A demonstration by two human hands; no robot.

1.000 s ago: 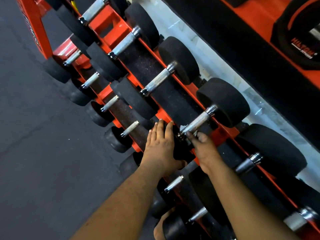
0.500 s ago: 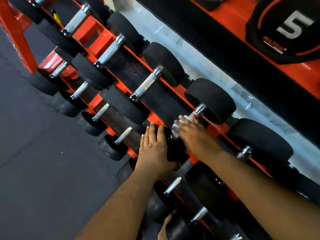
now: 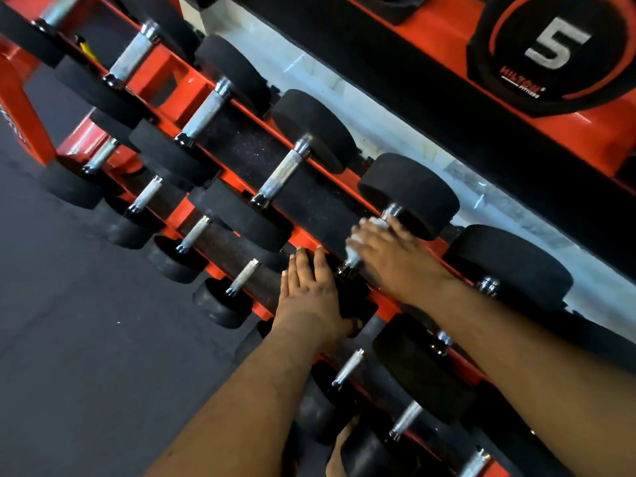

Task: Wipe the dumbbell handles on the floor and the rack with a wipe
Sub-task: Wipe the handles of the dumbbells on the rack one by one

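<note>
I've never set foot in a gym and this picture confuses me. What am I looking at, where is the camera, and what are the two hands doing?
The camera sits on a person's head, looking forward and down, so the two bare arms coming in from the bottom are that person's own. No machine is involved.

The orange frame is a rack with rows of dumbbells: black round weights joined by short metal bars. Behind it, a black disc marked 5 sits on another orange shelf. The dark grey area on the left is the floor.

The left hand rests with straight fingers on the black end of one dumbbell, seemingly steadying it. The right hand is wrapped around that dumbbell's handle, with a white wipe showing at the fingers. The hand is blurred, so it is probably rubbing the bar clean.
</note>
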